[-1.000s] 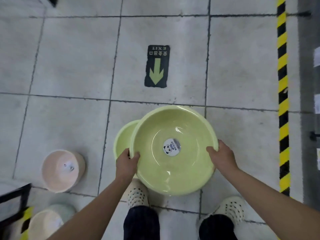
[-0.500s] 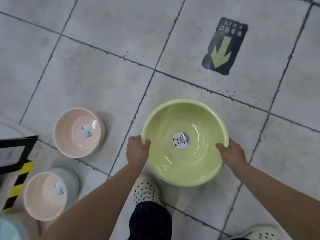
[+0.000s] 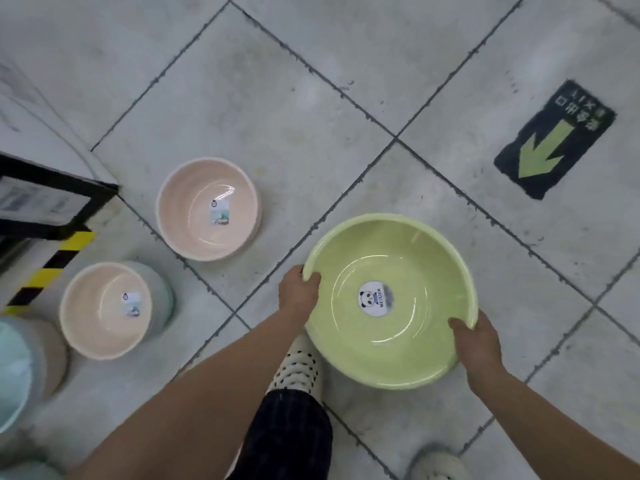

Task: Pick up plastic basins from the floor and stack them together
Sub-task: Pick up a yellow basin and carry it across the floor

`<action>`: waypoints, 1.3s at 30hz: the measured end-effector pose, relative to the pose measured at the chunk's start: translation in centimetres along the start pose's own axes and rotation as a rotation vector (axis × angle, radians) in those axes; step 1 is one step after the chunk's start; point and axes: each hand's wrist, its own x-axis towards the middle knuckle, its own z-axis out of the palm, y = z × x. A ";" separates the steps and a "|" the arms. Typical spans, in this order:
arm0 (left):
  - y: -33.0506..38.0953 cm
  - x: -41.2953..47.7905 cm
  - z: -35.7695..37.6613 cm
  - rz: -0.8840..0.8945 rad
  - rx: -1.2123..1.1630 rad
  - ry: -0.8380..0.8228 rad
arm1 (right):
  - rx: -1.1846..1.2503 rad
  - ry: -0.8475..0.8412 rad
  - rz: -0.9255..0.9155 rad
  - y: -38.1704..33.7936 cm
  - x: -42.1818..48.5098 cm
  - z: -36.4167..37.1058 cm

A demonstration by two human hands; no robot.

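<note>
While the person stands on the grey tiled floor, the left hand grips the left rim of a light green round plastic basin, with the thumb hooked over the rim to the inside. The right hand grips the near right rim in the same manner. The other fingers of both hands go under the outer wall and are hidden, so I cannot tell how they lie.

The green basin is held off the floor in front of the legs, mouth up, and covers part of a white perforated shoe. It is glossy inside, and a round panda sticker sits on its bottom.

To the left, a pink round plastic basin stands alone on the floor. Nearer the left edge, a second pink basin sits inside a pale blue-green basin. A black floor sign with green arrow is at the upper right, and yellow-black striped tape is at the left.

Compared with half a second ago, the grip of both hands is unchanged. The pink basins now appear closer to the middle of the view, and the arrow sign has shifted to the right. One second ago a second green rim showed behind the held basin; now only one rim is seen.
</note>
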 end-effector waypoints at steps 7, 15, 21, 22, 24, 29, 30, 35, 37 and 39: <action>-2.6 -11.8 -11.5 -0.047 -0.251 0.137 | -0.146 -0.183 -0.160 -8.1 -11.2 -2.3; -8.3 -27.2 -24.1 -0.148 -0.576 0.402 | -0.497 -0.294 -0.405 -12.7 -28.9 -1.5; -18.2 -36.2 -32.2 -0.275 -0.749 0.545 | -0.724 -0.435 -0.557 -11.7 -42.4 4.4; -20.3 -37.5 -33.3 -0.309 -0.771 0.571 | -0.755 -0.460 -0.582 -11.3 -44.3 5.9; -24.3 -39.8 -35.0 -0.362 -0.822 0.608 | -0.828 -0.518 -0.647 -10.3 -47.4 9.3; -33.3 -42.8 -37.4 -0.563 -0.921 0.638 | -0.927 -0.622 -0.755 -8.3 -54.8 17.4; -34.7 -42.7 -37.6 -0.593 -0.955 0.627 | -0.955 -0.645 -0.770 -7.9 -55.8 19.1; -41.0 -40.1 -36.2 -0.703 -1.117 0.540 | -1.104 -0.657 -0.818 -5.2 -56.3 27.3; -43.2 -37.8 -34.8 -0.723 -1.114 0.503 | -1.169 -0.643 -0.836 -4.1 -55.0 30.5; -45.0 -34.7 -33.0 -0.746 -1.115 0.484 | -1.236 -0.622 -0.861 -3.1 -52.8 33.9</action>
